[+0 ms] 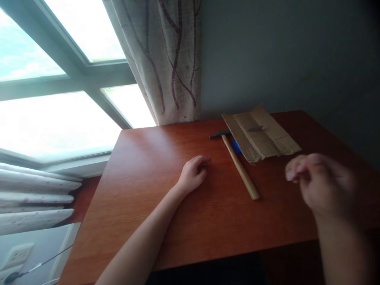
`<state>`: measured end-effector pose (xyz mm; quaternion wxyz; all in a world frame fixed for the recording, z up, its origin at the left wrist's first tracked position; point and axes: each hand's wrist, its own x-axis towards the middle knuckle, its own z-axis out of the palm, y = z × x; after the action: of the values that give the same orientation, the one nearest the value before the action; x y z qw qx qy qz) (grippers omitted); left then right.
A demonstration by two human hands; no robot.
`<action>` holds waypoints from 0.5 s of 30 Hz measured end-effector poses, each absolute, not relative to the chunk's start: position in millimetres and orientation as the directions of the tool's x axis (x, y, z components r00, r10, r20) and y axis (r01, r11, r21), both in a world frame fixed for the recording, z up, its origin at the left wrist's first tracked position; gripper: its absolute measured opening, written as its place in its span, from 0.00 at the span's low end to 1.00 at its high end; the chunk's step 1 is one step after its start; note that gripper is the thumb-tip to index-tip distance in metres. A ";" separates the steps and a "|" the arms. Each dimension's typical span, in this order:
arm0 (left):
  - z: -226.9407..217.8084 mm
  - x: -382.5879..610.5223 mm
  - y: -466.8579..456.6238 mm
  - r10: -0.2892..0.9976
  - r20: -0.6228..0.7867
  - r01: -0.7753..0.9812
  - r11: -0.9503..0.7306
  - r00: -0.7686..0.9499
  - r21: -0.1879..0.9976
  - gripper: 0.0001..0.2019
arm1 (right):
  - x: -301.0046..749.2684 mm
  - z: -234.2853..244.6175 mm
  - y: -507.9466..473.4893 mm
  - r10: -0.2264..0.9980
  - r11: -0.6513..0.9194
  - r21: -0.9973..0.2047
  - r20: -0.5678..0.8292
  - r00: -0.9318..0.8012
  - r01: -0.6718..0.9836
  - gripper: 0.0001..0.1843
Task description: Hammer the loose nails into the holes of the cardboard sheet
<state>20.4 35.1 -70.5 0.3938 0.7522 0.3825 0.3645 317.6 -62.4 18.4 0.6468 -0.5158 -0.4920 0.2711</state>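
My left hand [194, 172] rests on the wooden table, fingers loosely curled with a gap to the thumb and nothing between them. To its right lies a hammer [241, 169], its dark head toward the wall and its wooden handle pointing toward me. My right hand [322, 180] is raised at the right, blurred, with thumb and fingers pinched together. Something tan shows at its fingertips, too smeared to name. Beyond that hand is a creased piece of cardboard [271, 138]. A small grey ridged piece [254, 128] sits on it.
A blue object [237, 147] is partly hidden under the cardboard's left edge. The table [142, 190] stands against a grey wall [276, 55]. A curtain [166, 59] hangs behind it, with a window at left. A wall socket [20, 255] with a plugged cable is low at left.
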 end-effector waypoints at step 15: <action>-49.4 115.8 82.9 0.926 -0.110 -0.051 0.137 0.361 0.989 0.19 | 432.8 -34.6 47.6 0.867 -0.145 -0.959 -0.242 0.436 -0.244 0.28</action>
<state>115.8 82.9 -49.4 0.6315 0.5307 0.4120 0.3870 432.8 47.6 -34.6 0.5999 -0.5982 -0.2602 0.4631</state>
